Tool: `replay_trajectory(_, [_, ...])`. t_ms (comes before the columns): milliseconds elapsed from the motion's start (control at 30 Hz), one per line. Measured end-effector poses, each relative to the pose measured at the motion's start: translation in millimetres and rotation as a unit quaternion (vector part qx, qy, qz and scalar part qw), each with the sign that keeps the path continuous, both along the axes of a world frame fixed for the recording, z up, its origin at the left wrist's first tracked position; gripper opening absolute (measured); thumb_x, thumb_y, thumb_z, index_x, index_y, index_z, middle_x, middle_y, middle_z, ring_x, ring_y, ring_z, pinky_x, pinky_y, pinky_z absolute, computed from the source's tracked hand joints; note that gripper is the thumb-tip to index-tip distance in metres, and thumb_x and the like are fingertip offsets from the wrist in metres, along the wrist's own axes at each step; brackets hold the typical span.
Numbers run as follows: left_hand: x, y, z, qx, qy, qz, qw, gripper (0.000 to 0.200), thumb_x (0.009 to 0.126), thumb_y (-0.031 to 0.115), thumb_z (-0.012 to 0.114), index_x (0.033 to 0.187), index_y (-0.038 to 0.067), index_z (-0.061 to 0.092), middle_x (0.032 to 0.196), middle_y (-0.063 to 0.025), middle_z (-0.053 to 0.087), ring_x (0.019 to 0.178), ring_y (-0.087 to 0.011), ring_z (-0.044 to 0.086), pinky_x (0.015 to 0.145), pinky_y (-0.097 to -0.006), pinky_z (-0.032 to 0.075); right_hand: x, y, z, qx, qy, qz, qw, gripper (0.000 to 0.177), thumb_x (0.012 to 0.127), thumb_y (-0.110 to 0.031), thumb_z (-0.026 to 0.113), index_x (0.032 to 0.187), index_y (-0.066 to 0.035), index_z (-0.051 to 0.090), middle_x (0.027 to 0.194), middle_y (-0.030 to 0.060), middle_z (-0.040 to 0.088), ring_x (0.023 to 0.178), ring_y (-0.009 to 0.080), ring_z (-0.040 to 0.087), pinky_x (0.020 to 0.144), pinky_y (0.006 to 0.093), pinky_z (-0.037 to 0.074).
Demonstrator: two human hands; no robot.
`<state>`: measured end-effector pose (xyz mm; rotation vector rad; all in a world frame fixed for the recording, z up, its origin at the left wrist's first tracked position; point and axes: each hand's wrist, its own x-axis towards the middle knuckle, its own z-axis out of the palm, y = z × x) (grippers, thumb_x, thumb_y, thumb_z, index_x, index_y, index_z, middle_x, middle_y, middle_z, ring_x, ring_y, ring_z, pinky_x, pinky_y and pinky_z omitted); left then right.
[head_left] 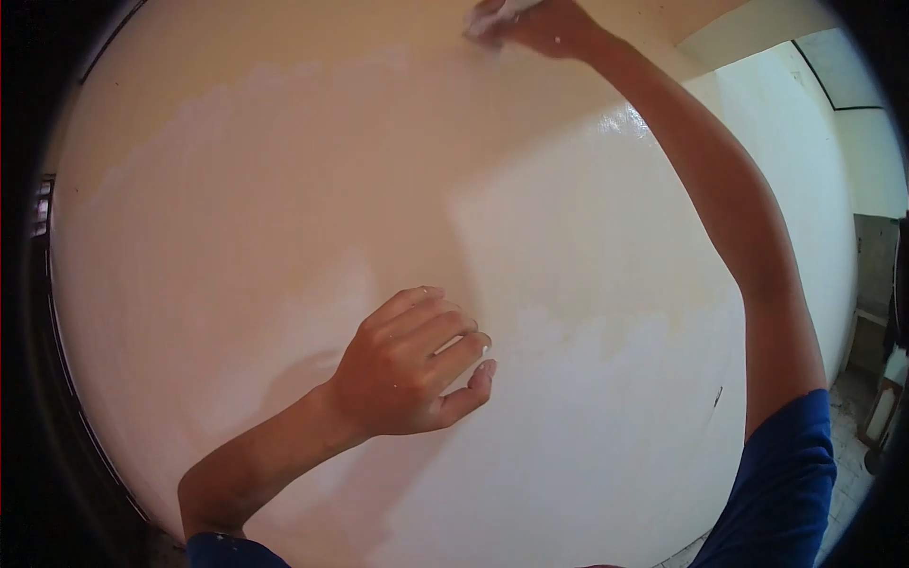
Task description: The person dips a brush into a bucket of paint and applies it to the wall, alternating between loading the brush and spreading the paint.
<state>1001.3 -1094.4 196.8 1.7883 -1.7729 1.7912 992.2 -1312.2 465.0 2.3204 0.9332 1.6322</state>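
Observation:
My left hand (417, 364) hangs before the middle of the wall, its fingers loosely bent with gaps between them and nothing in them. White specks mark its fingertips. High up at the frame's top edge, my right hand (535, 26) is closed round something whitish, partly cut off and smeared by motion, at the wall's upper part. The wall (587, 256) has a paler, whitish coat over its middle and lower area, with an uneven edge against the yellower surface above. A wet shine shows near my right forearm.
Shadows of my arms fall on the wall. A dark barred opening (42, 206) is at the far left. At the right, past a wall corner, are a recess with a shelf (872, 317), some objects near the floor and a tiled floor (849, 483).

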Motion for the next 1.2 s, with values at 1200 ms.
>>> replay_trajectory(1200, [324.8,-746.8,-725.9,-0.122,0.55,0.097,0.821,0.016,0.07,0.006,0.07,0.086,0.005,0.067,0.088,-0.0097,0.065,0.086,-0.0259,0.062,0.077,-0.0364,0.049,273.6,-925.3,-1040.6,0.494,0.248,-0.061,0.831,0.02,0.077,-0.01,0.073,0.093,0.001,0.066,0.086,0.0122,0.066,0.077,0.022,0.064,0.065,0.0305,0.052])
